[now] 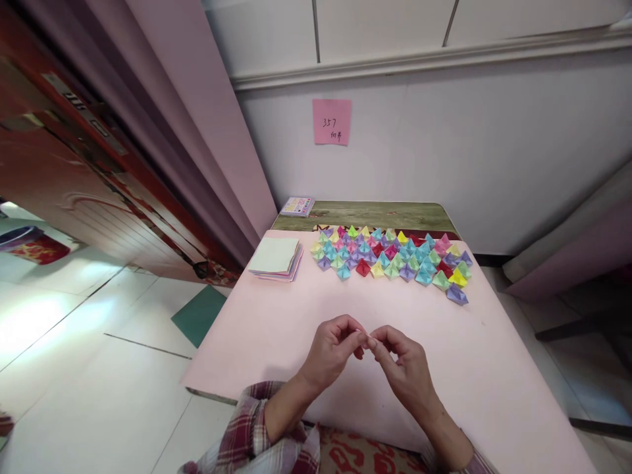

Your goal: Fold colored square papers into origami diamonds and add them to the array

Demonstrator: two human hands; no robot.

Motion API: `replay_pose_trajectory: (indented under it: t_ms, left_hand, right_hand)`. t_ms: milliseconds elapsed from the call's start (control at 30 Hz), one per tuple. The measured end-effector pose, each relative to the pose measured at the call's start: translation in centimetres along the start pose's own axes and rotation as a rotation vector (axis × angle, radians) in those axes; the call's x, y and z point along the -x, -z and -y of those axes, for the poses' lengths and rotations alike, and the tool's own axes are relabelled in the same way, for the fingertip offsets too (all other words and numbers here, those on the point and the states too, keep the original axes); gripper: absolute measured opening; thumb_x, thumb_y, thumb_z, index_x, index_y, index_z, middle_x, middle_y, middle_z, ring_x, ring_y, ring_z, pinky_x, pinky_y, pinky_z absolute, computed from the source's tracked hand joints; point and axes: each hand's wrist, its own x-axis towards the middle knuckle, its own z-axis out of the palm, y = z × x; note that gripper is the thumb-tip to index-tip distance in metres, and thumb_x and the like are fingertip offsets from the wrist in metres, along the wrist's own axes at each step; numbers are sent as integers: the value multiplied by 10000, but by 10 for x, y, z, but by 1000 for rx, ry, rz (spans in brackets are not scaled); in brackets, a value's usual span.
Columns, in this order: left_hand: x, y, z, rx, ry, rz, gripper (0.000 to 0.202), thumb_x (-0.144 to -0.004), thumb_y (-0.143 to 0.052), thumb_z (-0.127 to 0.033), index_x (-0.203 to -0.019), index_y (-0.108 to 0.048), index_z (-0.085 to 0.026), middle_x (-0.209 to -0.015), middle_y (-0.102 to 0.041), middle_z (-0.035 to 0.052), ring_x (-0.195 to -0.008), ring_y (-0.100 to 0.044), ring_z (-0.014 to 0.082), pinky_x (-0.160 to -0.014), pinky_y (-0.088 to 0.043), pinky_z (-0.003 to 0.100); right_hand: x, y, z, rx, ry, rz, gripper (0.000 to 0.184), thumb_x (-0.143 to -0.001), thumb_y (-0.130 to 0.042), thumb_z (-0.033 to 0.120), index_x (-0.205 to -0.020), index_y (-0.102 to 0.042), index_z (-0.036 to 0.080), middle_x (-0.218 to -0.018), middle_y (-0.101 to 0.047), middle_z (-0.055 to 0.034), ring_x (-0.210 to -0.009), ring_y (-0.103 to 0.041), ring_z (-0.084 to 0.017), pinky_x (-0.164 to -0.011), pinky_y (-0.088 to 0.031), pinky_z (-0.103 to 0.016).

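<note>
Just above the near part of the table, my left hand [336,345] and my right hand [403,362] meet fingertip to fingertip. Both are closed in a pinch on a small pale pink folded paper [363,335], mostly hidden by the fingers. Beyond them, several rows of small origami paper boats [390,257] in blue, green, yellow, purple, red and pink stand close together. A purple boat [457,293] sits at the front right corner of this group. Toward the back left lies a stack of square coloured paper [274,255], its top sheet pale green.
A pink cover [237,349] lies over the table. Small packet [297,207] rests on the bare green wood strip [375,214] at the back. A wall with a pink note [332,122] rises behind. Green sheet [199,315] lies on the floor at left, near a red door [99,178].
</note>
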Motion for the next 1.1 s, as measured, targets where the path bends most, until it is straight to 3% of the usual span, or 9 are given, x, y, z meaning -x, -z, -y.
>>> replay_pose_trajectory:
  t_ms: [100,167,233,333,433,700,900,967,1100]
  left_hand:
    - [-8,2,21,35,116,-54,277,-744,-715,-390,-730,-605,-136,-634,-620,21,-522,-549,106,-540,-469,241]
    - [-14,8,36,33,197,-91,351,-737,-704,-460,-847,-603,-142,-635,-611,4,-499,-559,110,-510,-476,241]
    - [-19,19,47,-44,254,-213,466,-766,-639,-549,-1015,-566,-161,-624,-588,-21,-462,-554,113,-453,-446,221]
    - [-23,41,54,-177,178,-438,470,-825,-523,-594,-1054,-529,-184,-697,-579,-24,-458,-517,92,-422,-399,196]
    - [-21,59,56,-278,84,-506,401,-852,-496,-554,-987,-556,-182,-744,-581,-9,-521,-514,95,-477,-416,206]
    - [-23,57,72,-482,-81,-397,217,-821,-571,-300,-971,-649,-164,-914,-601,45,-677,-547,126,-642,-460,252]
    - [-50,43,75,-709,-328,-175,381,-783,-620,-172,-1159,-620,-231,-1207,-545,87,-992,-571,197,-846,-488,338]
    - [-58,41,77,-824,-400,-115,381,-755,-646,-125,-1122,-633,-227,-1173,-580,83,-1076,-547,225,-931,-453,382]
    - [-57,38,82,-1000,-488,-103,102,-841,-584,-131,-880,-652,-195,-884,-653,51,-893,-581,203,-849,-454,369]
  right_hand:
    - [-4,-7,-22,-143,-149,73,388,-863,-573,537,-792,-691,174,-692,-668,-37,-586,-576,-151,-545,-475,-250]
    - [-6,-8,-38,-167,-225,96,437,-836,-580,585,-820,-705,167,-687,-663,-38,-583,-580,-157,-541,-486,-256]
    - [-7,-4,-52,-133,-277,-44,478,-828,-572,609,-946,-706,165,-712,-671,-41,-586,-587,-161,-537,-494,-260]
    - [-5,9,-69,-58,-317,-269,503,-844,-546,603,-1049,-683,164,-786,-692,-56,-603,-599,-162,-568,-505,-269]
    - [-2,18,-82,-61,-335,-293,482,-834,-568,584,-1014,-689,153,-773,-683,-56,-585,-586,-160,-538,-479,-260]
    - [-7,2,-84,-31,-296,-165,402,-811,-603,544,-925,-682,167,-635,-606,-3,-519,-494,-144,-483,-391,-241]
    - [-19,-6,-74,54,-247,-161,393,-790,-603,531,-943,-693,180,-699,-663,-24,-553,-538,-160,-519,-420,-254]
    - [-19,-7,-77,56,-258,-161,383,-789,-598,523,-933,-697,182,-701,-671,-26,-565,-548,-161,-522,-421,-250]
    - [-14,-5,-88,50,-291,-166,380,-795,-589,516,-936,-700,181,-664,-663,-16,-556,-543,-159,-518,-416,-247]
